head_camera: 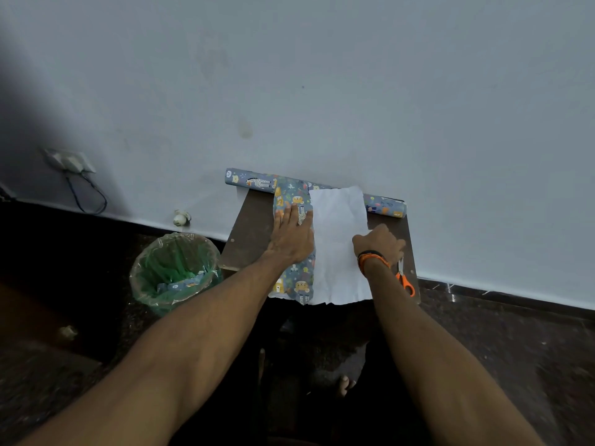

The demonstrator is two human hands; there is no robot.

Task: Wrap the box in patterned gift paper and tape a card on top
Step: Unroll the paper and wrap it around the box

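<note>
Small table [251,226]: left hand [291,235] flat on gift paper [297,278]

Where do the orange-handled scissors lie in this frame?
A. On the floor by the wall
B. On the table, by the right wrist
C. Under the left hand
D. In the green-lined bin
B: the scissors lie on the table just beside the right hand wrist.

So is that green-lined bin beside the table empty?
No. The bin holds a scrap of patterned paper lying at its bottom.
</note>
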